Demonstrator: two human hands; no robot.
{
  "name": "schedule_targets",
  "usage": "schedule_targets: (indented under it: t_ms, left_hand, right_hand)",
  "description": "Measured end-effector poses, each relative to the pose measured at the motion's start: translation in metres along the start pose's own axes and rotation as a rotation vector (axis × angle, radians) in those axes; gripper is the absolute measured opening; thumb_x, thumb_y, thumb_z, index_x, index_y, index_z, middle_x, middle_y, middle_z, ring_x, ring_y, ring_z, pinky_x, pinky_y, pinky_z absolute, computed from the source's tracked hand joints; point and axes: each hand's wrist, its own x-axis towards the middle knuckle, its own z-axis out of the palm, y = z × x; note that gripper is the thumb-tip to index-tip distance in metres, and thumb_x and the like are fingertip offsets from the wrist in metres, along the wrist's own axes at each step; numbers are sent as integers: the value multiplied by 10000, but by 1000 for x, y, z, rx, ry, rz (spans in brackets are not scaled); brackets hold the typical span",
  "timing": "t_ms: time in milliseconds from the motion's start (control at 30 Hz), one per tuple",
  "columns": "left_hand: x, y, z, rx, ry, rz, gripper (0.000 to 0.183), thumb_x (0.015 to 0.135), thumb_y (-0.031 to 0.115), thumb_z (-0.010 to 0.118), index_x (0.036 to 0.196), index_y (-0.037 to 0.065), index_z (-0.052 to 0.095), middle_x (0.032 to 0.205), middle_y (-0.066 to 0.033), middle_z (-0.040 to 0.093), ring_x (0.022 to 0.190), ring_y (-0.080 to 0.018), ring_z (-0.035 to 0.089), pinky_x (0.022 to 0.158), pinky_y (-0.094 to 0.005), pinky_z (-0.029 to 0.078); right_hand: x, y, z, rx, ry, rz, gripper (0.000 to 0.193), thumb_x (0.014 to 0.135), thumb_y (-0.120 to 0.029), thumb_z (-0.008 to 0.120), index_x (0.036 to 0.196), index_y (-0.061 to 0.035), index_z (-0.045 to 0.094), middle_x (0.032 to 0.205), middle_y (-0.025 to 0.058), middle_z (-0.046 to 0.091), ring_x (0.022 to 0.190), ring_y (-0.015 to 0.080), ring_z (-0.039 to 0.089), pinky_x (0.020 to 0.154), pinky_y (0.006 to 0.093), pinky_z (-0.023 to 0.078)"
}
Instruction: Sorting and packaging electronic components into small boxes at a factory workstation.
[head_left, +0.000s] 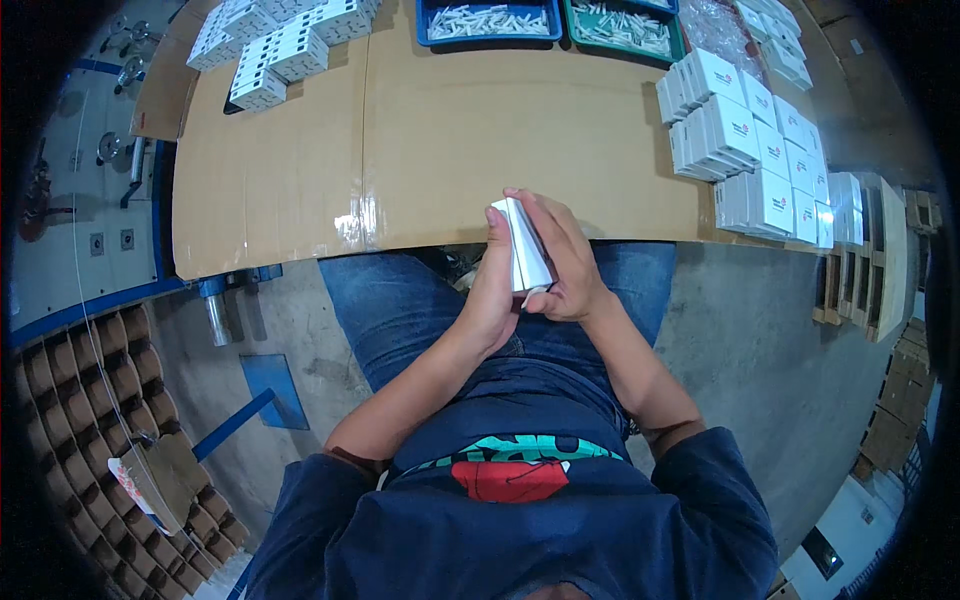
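Between my two hands, just over the near edge of the table, is a small white box (529,262) held on its edge. My left hand (491,282) presses its left side, with the thumb along the upper part. My right hand (568,262) wraps the right side, its fingers reaching over the far end and the thumb at the near end. A small white flap shows by the right thumb. What lies inside the box is hidden.
The table (440,140) is covered with brown cardboard. White boxes (765,150) stand stacked at the right, and white pieces with dark holes (280,55) at the far left. At the back, a blue tray (490,42) and a green tray (660,58) hold small white parts.
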Motion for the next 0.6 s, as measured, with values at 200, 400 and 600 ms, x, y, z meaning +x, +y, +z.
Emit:
schedule_targets:
  t_ms: [200, 400, 600]
  left_hand:
    - [4, -5, -7, -65, -34, 30, 818, 1003, 754, 297, 1469, 93, 424, 1281, -130, 602, 1177, -243, 636, 979, -409, 542]
    - [3, 5, -8, -11, -16, -15, 744, 1041, 692, 314, 1456, 89, 448, 1286, -124, 607, 1174, -235, 637, 976, -398, 543]
    - [5, 7, -7, -46, -21, -50, 742, 1041, 686, 332, 1460, 86, 451, 1295, -122, 611, 1174, -239, 638, 971, -392, 545]
  right_hand:
    - [-1, -6, 1, -2, 27, 84, 1049, 735, -700, 769, 1445, 30, 515, 1432, 236, 539, 1281, 396, 559, 1069, 480, 440]
    - [4, -6, -1, -28, -1, 37, 1006, 746, -646, 789, 1438, 32, 519, 1481, 215, 529, 1309, 390, 550, 1087, 486, 431]
    - [3, -6, 1, -35, -11, 62, 979, 774, -622, 775, 1459, 22, 504, 1508, 220, 507, 1349, 391, 527, 1129, 499, 397]
